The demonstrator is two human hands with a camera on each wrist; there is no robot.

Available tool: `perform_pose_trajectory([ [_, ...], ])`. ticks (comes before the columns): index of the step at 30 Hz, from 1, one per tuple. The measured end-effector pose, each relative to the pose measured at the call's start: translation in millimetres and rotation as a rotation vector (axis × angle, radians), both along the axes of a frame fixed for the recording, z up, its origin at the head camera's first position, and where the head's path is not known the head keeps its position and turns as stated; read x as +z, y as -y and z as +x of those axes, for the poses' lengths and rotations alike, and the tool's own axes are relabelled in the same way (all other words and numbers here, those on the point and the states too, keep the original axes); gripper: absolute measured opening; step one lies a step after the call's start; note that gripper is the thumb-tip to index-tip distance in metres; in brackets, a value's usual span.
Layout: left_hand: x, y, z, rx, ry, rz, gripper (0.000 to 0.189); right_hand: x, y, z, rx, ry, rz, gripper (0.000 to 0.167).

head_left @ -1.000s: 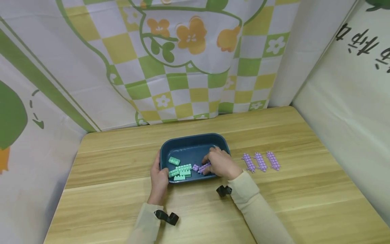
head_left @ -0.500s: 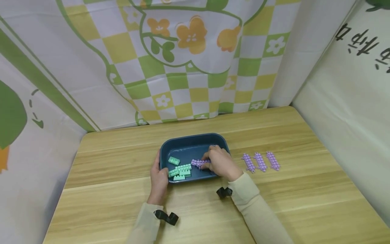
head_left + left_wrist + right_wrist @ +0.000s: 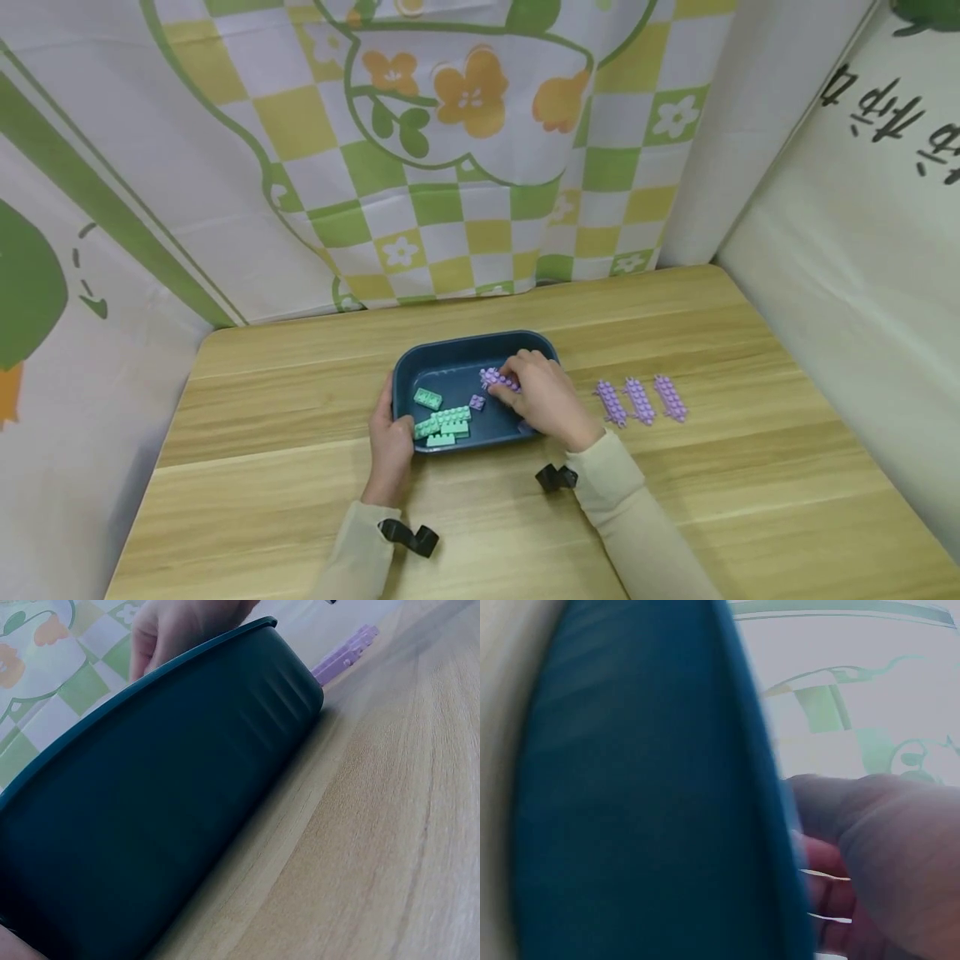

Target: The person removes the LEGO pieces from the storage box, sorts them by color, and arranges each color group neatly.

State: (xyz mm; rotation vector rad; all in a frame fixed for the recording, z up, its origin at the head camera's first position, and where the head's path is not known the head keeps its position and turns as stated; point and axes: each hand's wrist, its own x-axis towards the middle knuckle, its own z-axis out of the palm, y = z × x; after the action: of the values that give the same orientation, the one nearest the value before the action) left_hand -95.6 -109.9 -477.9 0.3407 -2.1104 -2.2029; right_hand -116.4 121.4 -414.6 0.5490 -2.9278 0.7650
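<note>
A dark blue plastic tray (image 3: pixel 457 354) stands mid-table in the head view. My left hand (image 3: pixel 391 437) grips its left end, thumb over the rim and fingers along the outside. My right hand (image 3: pixel 546 396) reaches over the right end and pinches a long purple toy brick (image 3: pixel 492 378) with studs and small side knobs; part of it is hidden by the fingers. A small square purple brick (image 3: pixel 477 402) lies on the tray floor. Several mint-green bricks (image 3: pixel 452 415) are clustered at the left front corner. The right wrist view has the tray wall (image 3: pixel 652 787) filling much of it.
Three long purple bricks (image 3: pixel 640 401) lie side by side on the wooden table (image 3: pixel 285 400), right of the tray. A patterned curtain (image 3: pixel 465 208) hangs behind the table's back edge. Pale cloth walls (image 3: pixel 847 275) stand at both sides.
My right hand has lifted the long purple brick up and toward the back of the tray, away from the small square purple one. My left hand stays on the tray.
</note>
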Motion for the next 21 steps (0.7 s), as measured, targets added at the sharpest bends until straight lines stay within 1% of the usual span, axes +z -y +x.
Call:
perform_pose_trajectory([
  [3, 3.8, 1.1, 0.7, -0.005, 0.014, -0.003, 0.085, 8.6, -1.1, 4.7, -0.040, 0.003, -0.045, 0.026],
  [7, 5.0, 1.8, 0.1, -0.017, 0.014, -0.015, 0.084, 20.1, -10.4, 18.9, -0.100, -0.020, -0.086, 0.027],
  [12, 0.5, 1.9, -0.3, -0.011, -0.026, -0.024, 0.083, 24.7, -33.6, 39.1, -0.177, -0.127, -0.125, 0.023],
  [14, 0.8, 5.4, 0.6, 0.004, -0.034, -0.027, 0.083, 25.0, -41.6, 45.4, -0.215, -0.153, -0.107, 0.023],
  [17, 0.4, 7.7, 1.1, 0.028, -0.043, -0.033, 0.083, 26.1, -56.0, 57.9, -0.266, -0.105, -0.048, 0.025],
  [19, 0.3, 6.6, 0.4, 0.028, -0.038, -0.033, 0.083, 26.5, -66.1, 69.5, -0.312, -0.010, 0.024, 0.029],
  [21, -0.2, 4.8, -0.7, 0.016, -0.034, -0.031, 0.082, 24.7, -75.0, 81.6, -0.336, 0.098, 0.093, 0.031],
])
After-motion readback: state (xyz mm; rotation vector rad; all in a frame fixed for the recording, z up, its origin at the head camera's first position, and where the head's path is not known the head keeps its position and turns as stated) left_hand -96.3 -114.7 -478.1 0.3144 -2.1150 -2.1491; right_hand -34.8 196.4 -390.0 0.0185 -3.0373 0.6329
